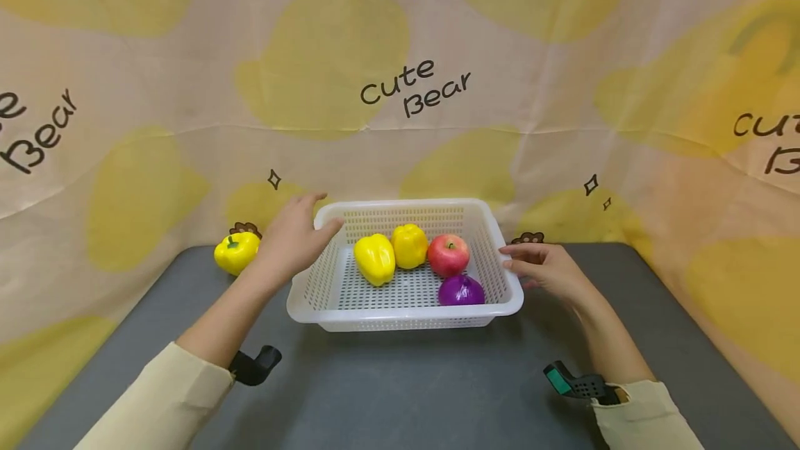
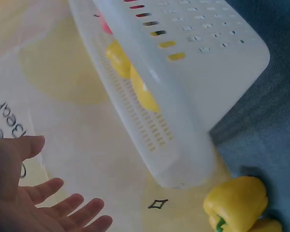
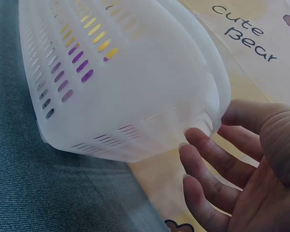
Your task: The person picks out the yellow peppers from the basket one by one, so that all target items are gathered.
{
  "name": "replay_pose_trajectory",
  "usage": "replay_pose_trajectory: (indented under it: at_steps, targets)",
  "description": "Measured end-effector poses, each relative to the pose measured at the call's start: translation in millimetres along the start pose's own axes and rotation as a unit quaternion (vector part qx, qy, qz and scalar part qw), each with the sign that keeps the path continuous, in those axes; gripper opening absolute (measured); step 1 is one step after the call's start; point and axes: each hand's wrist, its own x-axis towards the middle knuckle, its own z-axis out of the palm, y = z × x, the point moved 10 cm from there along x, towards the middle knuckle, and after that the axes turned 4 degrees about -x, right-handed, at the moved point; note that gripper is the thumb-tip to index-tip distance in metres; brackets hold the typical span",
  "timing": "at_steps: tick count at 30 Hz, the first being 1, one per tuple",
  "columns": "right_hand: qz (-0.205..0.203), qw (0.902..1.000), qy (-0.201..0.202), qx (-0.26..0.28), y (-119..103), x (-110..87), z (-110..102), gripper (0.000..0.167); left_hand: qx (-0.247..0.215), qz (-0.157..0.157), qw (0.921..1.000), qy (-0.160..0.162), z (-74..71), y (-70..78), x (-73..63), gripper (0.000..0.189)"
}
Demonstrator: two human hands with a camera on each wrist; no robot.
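- Head: cream cloth sleeves (image 1: 156, 401) nearest; on the grey table (image 1: 387, 387), a white perforated plastic basket (image 1: 400, 317) contains two yellow peppers (image 1: 375, 260), a red apple (image 1: 448, 255), a purple onion (image 1: 461, 290).
- Left wrist: left hand (image 2: 19, 208) spreads wide, near the basket.
- Right wrist: right hand (image 3: 266, 188) pinches the basket.

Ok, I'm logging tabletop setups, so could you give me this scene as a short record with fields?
Container: white perforated plastic basket on a dark grey table
Inside: two glossy yellow bell peppers; round red apple; round purple onion
Outside: another yellow bell pepper, left of the basket; a partly visible yellow thing beside it
Left hand: fingers extended, apart from the basket
Right hand: at the basket's right-end rim; whether gripping is unclear
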Motion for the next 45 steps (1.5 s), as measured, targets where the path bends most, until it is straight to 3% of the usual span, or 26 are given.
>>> replay_pose_trajectory:
  at_steps: [6, 12, 22, 26, 29, 31, 33, 36, 39, 45]
  targets:
    - [0.000, 1.0000, 0.001, 0.003, -3, 2.3, -1, 0.050, 0.081, -0.003, 0.9966, -0.016, 10.0, 16.6, 19.4, 0.063]
    - [0.001, 1.0000, 0.006, 0.001, -7, 1.8, -3, 0.049, 0.166, 0.021, 0.9850, -0.043, 22.0, 32.7, 36.0, 0.058]
    - [0.003, 1.0000, 0.000, 0.003, -7, 1.4, -2, 0.050, 0.174, 0.027, 0.9825, -0.061, 32.8, 46.0, 67.4, 0.058]
    - [0.003, 1.0000, -0.003, 0.008, -7, 1.7, 0, 0.049, 0.097, 0.019, 0.9926, -0.069, 41.3, 40.4, 76.5, 0.059]
    - [-0.001, 0.9999, -0.006, 0.011, -9, 1.6, 1, 0.048, -0.029, 0.009, 0.9959, -0.086, 52.4, 31.9, 79.9, 0.058]
    - [-0.003, 0.9999, -0.008, 0.010, -10, 1.6, 2, 0.048, -0.109, -0.008, 0.9892, -0.098, 60.7, 23.0, 80.3, 0.057]
    - [-0.004, 0.9999, -0.011, 0.009, -10, 1.9, 3, 0.048, -0.175, -0.038, 0.9777, -0.110, 68.5, 11.3, 79.3, 0.056]
    - [-0.005, 0.9999, -0.013, 0.004, -9, 2.4, 4, 0.049, -0.235, -0.092, 0.9605, -0.117, 76.7, -6.1, 76.4, 0.053]
    - [-0.005, 0.9999, -0.013, 0.003, -10, 2.3, 3, 0.049, -0.269, -0.122, 0.9473, -0.125, 83.7, -16.1, 75.5, 0.052]
    - [0.000, 1.0000, -0.007, -0.003, -4, -1.2, 0, 0.050, -0.281, -0.135, 0.9344, -0.172, 105.6, -22.3, 78.2, 0.056]
